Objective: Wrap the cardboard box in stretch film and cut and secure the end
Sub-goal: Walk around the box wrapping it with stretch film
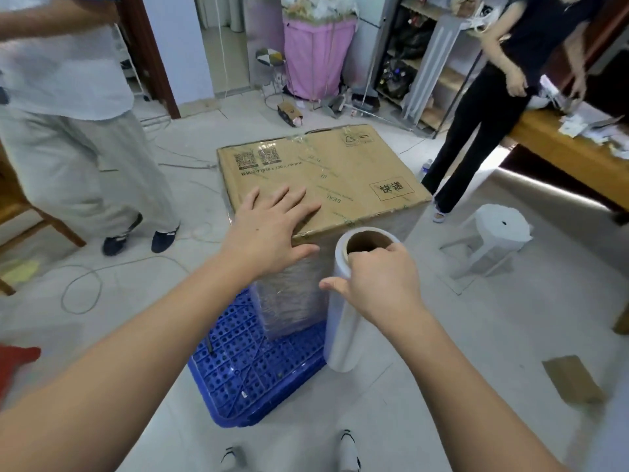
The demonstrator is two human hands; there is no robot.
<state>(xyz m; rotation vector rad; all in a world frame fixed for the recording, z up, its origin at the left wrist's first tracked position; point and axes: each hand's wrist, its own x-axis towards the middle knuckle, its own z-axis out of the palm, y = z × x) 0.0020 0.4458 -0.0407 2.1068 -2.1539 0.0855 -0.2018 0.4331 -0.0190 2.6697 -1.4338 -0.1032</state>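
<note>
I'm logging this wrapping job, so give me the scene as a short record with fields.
box: cardboard box upright on blue pallet, sides filmed, top bare
left hand: left hand flat on the box's near top edge
right hand: right hand grips film roll at its top, beside the box
nearby: white stool

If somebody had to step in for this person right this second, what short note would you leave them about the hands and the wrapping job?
Left hand: flat and open, pressing on the near corner of the cardboard box.
Right hand: grip around the top of the stretch film roll, held upright by the box's near right corner.
Box stands on a blue plastic pallet.
Done: film already covers the box's sides.
Left: finish wrapping, cut the film, secure the end. No cutter is visible.
</note>
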